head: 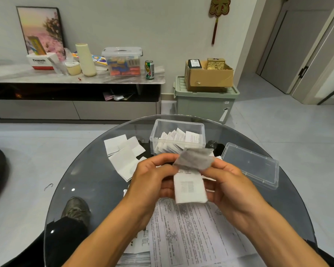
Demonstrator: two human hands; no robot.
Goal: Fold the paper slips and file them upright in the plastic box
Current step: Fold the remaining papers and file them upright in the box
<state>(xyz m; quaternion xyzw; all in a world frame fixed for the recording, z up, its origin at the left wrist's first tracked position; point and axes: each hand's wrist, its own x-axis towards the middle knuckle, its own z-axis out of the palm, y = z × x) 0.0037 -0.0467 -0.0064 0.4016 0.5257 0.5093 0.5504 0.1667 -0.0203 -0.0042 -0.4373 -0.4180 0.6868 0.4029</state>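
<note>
A pale grey wall (pixel 162 26) runs behind a long low sideboard (pixel 75 97) with a marbled top and grey drawer fronts. On it stand a framed picture (pixel 41 29) leaning on the wall, a white carton (pixel 40 61), a cream bottle (pixel 85 59), a lidded clear tub (pixel 122 61) and a green drink can (pixel 149 69). A red and gold knot ornament (pixel 219 14) hangs on the wall. Just right of the sideboard, a cardboard box (pixel 208 76) sits on a green storage bin (pixel 204 102). The floor (pixel 278 128) is light grey tile. A grey door (pixel 297 45) stands at the right. The round counter (pixel 89 180) is dark glass, catching small ceiling-light reflections.
</note>
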